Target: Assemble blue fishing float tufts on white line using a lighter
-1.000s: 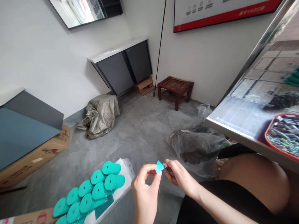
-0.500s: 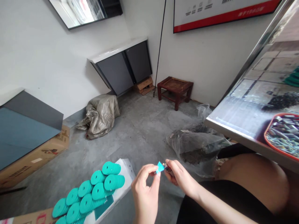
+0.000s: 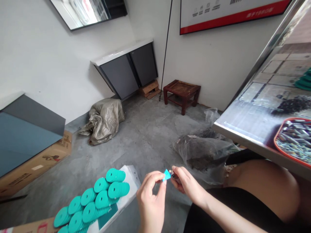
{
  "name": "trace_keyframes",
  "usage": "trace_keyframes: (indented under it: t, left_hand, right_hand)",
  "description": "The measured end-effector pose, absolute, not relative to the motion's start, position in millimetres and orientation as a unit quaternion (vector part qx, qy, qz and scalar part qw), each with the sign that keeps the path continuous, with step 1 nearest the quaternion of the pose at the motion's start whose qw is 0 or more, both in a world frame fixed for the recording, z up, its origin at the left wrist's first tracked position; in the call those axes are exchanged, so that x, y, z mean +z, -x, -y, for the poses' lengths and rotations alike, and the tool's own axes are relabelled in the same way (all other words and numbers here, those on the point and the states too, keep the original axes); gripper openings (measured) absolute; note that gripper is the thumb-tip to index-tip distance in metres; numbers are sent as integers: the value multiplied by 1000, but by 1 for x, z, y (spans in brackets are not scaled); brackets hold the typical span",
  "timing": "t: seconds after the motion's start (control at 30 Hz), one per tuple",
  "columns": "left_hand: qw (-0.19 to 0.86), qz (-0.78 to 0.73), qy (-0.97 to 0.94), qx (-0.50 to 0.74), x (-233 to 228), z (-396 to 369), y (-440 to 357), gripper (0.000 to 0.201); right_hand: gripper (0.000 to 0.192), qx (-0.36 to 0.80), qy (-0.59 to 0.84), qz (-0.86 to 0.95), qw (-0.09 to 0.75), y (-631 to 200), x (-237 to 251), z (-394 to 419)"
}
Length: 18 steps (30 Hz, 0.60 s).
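Between the thumb and fingertips of my left hand (image 3: 152, 194) is a small turquoise cone-shaped piece (image 3: 166, 175), its wide side turned to the right. Just right of it, my right hand (image 3: 185, 182) is closed in a pinch on a small shiny metal piece (image 3: 172, 174). The fingers cover most of this piece, so its kind cannot be made out. The two small pieces are very close; whether they touch I cannot tell. Below and left of my hands, rows of stacked teal discs with centre holes (image 3: 102, 198) lie on a white box (image 3: 130, 186).
At the right, a metal-edged table (image 3: 233, 119) bears a red-rimmed tray of small metal parts (image 3: 295, 142). Clear plastic bags (image 3: 206, 150) lie on the floor beneath it. Further off are a low wooden stool (image 3: 182, 87), a crumpled grey sack (image 3: 107, 118) and a cardboard box (image 3: 39, 166).
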<state>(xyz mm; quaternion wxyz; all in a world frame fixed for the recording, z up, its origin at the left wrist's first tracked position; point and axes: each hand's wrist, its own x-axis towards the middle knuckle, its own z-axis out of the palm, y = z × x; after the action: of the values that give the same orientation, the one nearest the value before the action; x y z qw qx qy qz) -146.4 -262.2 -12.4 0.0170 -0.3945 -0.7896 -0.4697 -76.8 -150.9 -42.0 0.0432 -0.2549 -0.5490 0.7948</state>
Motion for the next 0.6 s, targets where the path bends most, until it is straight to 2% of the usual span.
trace_keyframes:
  t: [0.6]
  left_hand:
    - [23, 779, 408, -476, -7, 261, 144, 10]
  right_hand:
    - [43, 805, 251, 536, 43, 77, -40, 150]
